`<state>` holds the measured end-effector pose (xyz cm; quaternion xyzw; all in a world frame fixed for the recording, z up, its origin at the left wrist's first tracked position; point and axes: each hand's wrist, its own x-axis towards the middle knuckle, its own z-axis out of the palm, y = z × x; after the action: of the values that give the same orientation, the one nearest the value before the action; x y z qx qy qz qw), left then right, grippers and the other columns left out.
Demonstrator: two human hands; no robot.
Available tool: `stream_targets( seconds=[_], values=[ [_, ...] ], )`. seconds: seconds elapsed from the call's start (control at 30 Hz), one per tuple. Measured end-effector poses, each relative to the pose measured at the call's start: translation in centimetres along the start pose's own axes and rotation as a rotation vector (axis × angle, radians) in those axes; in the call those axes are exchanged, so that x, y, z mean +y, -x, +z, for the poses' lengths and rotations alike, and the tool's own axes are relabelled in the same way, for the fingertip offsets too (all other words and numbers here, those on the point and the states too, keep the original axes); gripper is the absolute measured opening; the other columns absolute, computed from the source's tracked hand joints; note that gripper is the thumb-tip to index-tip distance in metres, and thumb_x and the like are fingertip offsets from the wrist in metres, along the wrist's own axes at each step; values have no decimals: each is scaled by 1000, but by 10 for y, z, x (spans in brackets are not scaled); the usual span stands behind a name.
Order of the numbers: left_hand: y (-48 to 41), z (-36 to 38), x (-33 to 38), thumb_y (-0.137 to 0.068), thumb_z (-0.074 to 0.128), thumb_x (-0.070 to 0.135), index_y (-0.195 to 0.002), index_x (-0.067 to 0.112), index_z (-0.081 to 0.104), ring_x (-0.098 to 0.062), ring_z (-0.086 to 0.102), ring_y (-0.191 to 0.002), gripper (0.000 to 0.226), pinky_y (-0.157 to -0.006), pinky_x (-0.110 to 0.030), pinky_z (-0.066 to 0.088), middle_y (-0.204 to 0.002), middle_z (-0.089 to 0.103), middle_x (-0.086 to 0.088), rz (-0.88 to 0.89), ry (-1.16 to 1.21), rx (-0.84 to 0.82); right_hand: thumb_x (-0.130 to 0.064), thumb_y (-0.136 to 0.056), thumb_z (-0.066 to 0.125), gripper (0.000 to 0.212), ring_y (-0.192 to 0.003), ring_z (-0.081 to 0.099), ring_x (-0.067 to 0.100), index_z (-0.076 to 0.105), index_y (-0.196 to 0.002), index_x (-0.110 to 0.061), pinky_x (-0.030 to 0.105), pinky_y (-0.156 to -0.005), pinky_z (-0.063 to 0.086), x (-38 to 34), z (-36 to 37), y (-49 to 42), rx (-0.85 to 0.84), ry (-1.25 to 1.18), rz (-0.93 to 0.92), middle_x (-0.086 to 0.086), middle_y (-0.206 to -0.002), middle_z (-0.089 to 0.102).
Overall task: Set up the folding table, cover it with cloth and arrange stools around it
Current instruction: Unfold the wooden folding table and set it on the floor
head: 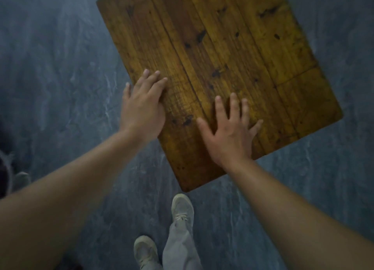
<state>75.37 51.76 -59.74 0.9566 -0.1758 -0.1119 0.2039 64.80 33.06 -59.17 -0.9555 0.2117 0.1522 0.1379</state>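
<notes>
A square wooden table top (pixel 232 53) of yellow-brown planks with dark knots stands in front of me, turned at an angle, its near corner toward my feet. My left hand (pixel 142 103) lies flat on the top's left edge, fingers straight, the little finger hanging over the rim. My right hand (pixel 228 132) rests palm down with fingers spread near the near-right edge. The table's legs are hidden under the top. No cloth or stool shows.
The floor (pixel 60 67) all round is dark grey-blue stone with pale veins. My feet in light shoes (pixel 182 207) stand just short of the table's near corner. A dark object with a pale fringe (pixel 8 168) sits at the left frame edge.
</notes>
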Motion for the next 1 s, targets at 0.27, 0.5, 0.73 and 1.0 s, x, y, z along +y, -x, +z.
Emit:
stream_targets(
  seconds=[0.27, 0.5, 0.73, 1.0],
  values=[
    [-19, 68, 58, -103, 16, 57, -163, 21, 4, -17, -15, -155, 71, -123, -58, -5, -171, -7, 1, -83, -245, -58, -78, -92, 15, 85, -154, -16, 29, -2, -161, -31, 75, -113, -3, 53, -5, -81, 22, 198, -40, 3, -168, -17],
    [-29, 65, 58, -103, 22, 56, -163, 19, 9, -19, -12, -156, 72, -123, -60, -1, -171, -2, -1, -105, -291, -41, -77, -92, 16, 86, -155, -13, 31, 2, -161, -29, 77, -112, 0, 52, 1, -91, 68, 197, -57, 6, -169, -14],
    [-40, 59, 56, -102, 25, 56, -162, 18, 10, -20, -13, -156, 73, -123, -60, 0, -171, -3, -2, -119, -297, -97, -75, -93, 20, 84, -155, -7, 32, 8, -162, -28, 77, -111, 3, 46, -3, -100, 49, 201, -51, 6, -170, -8],
    [-41, 59, 54, -102, 27, 56, -162, 17, 10, -21, -12, -156, 74, -123, -61, 0, -171, -3, -3, -121, -308, -120, -72, -92, 26, 83, -156, -4, 33, 15, -161, -26, 77, -111, 4, 46, -2, -102, 47, 206, -50, 7, -170, -4]
  ],
)
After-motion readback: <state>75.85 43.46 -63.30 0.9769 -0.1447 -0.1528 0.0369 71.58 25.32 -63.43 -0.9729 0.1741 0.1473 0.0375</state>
